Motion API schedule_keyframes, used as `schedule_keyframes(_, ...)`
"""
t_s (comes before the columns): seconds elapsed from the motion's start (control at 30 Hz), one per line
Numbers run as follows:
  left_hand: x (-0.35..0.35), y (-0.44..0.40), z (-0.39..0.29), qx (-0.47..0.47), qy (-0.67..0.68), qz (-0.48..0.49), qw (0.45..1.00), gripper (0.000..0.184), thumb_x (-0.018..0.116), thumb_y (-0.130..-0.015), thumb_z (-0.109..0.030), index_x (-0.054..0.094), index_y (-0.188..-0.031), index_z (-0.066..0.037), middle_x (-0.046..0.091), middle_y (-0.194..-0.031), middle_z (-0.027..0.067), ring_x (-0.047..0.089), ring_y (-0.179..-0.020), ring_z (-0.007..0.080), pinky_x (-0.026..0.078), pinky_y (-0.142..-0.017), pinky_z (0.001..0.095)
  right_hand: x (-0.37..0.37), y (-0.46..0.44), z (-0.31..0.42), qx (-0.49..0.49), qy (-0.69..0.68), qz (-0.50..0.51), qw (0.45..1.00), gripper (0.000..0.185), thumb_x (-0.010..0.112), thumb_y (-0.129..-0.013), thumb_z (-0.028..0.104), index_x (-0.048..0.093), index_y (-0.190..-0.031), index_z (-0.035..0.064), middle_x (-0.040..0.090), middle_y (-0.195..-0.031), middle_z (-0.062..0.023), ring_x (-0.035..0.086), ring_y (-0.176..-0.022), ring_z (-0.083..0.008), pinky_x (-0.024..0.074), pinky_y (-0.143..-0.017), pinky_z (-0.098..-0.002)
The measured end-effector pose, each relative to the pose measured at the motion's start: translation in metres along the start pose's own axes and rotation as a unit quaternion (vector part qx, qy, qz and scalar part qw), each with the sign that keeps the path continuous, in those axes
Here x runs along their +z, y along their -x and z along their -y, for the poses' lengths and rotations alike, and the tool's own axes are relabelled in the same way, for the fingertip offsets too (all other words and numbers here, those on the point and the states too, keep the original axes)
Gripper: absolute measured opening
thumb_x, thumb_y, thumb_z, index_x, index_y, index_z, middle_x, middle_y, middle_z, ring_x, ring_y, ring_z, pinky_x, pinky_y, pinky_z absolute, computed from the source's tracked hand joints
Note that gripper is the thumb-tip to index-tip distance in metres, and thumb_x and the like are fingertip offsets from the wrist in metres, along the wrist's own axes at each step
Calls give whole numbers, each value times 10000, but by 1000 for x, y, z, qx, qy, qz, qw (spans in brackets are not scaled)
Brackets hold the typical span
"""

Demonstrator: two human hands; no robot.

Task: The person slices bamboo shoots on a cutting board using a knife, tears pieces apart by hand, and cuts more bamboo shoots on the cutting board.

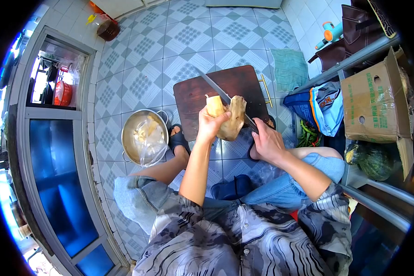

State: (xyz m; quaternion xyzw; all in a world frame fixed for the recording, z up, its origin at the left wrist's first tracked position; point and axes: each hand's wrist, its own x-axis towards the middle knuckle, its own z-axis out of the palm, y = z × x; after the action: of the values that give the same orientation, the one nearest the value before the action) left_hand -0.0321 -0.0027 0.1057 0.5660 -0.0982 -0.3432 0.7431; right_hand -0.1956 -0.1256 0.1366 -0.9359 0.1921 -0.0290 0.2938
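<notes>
My left hand (209,123) is closed around a large brown-skinned vegetable (234,120) with pale yellow flesh (215,106) showing on its left side. Its exact kind is unclear, though it resembles a bamboo shoot or thick root. In my right hand (267,141) is the dark handle of a long knife (214,86). The blade runs up and left, partly hidden by the vegetable, and its tip reaches past the left hand. Both are held above a dark brown wooden board (188,103) with a gold handle.
A steel pot (125,138) with pale pieces and a clear plastic bag (152,149) stands left of my foot. At right, a shelf holds a cardboard box (370,101) and a green pumpkin (375,161). A blue bag (303,110) and green chilies (308,134) are beside it.
</notes>
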Motion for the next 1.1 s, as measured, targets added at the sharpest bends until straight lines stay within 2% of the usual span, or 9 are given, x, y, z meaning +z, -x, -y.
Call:
schedule_keyframes(0.3, -12, -8, 9, 16, 30, -28, 999, 259, 728, -700, -33, 580, -913, -23, 615, -817, 38, 592, -738, 135, 490, -702, 280, 3, 0, -2, -12, -5, -10, 1000, 392, 500, -853, 141, 383, -1204, 13, 579, -1012, -206, 592, -853, -375, 475, -726, -455)
schedule_keyframes(0.47, -46, -25, 21, 9, 221, -127, 967, 263, 637, -795, -44, 544, -1036, 4, 618, -974, 98, 620, -854, 208, 513, -780, 323, 5, 0, -4, 5, 4, -5, 1000, 391, 500, -853, 142, 382, -1203, 13, 580, -1008, -207, 592, -843, -386, 476, -721, -458)
schedule_keyframes(0.63, -82, -35, 57, 14, 134, -167, 977, 454, 623, -851, -179, 440, -1201, 45, 561, -1116, 144, 576, -991, 229, 460, -871, 331, 5, -4, -8, 124, 13, -19, 992, 398, 516, -843, 150, 386, -1192, 10, 585, -981, -227, 590, -829, -404, 472, -719, -472)
schedule_keyframes(0.7, -72, -39, 64, 34, -38, -321, 946, 718, 700, -787, -265, 321, -1303, 60, 481, -1209, 187, 505, -1086, 270, 404, -943, 356, 8, -6, -13, 119, 19, -29, 992, 403, 519, -842, 152, 386, -1193, 7, 588, -977, -236, 592, -820, -407, 470, -719, -478)
schedule_keyframes(0.73, -71, -37, 65, 41, -76, -301, 950, 938, 747, -727, -318, 180, -1368, 67, 336, -1324, 250, 357, -1220, 346, 285, -1033, 410, 9, -6, -14, 113, 27, -40, 992, 407, 522, -841, 153, 385, -1193, 3, 591, -973, -246, 593, -812, -410, 469, -718, -484)
schedule_keyframes(0.83, -43, -15, 51, 177, -425, -326, 826, 900, 731, -702, -265, 210, -1370, 38, 207, -1370, 311, 166, -1294, 429, 158, -1056, 526, 7, -5, -10, 122, 19, -17, 992, 411, 523, -841, 157, 386, -1195, -1, 596, -966, -251, 591, -812, -415, 465, -723, -491)
schedule_keyframes(0.93, -19, 3, 42, 282, -597, -249, 708, 759, 743, -657, -325, 422, -1285, -44, 362, -1321, 209, 303, -1249, 377, 132, -1047, 584, 8, -4, -10, 130, 10, 3, 992, 417, 525, -840, 161, 386, -1198, -2, 594, -965, -252, 588, -826, -417, 463, -731, -489)
schedule_keyframes(1.03, -11, 11, 55, 298, -656, -128, 682, 528, 774, -548, -450, 661, -883, -58, 606, -980, 94, 452, -1142, 313, 91, -990, 691, 10, -5, -12, 142, 1, 1, 990, 409, 525, -840, 163, 390, -1189, -2, 593, -951, -253, 583, -834, -420, 463, -730, -489)
schedule_keyframes(1.1, -6, 12, 47, 265, -675, -96, 682, 531, 772, -544, -464, 662, -865, -56, 609, -954, 102, 461, -1128, 312, 87, -990, 694, 11, -5, -15, 139, 9, -10, 990, 404, 526, -838, 162, 392, -1182, -2, 590, -954, -258, 583, -834, -424, 463, -727, -493)
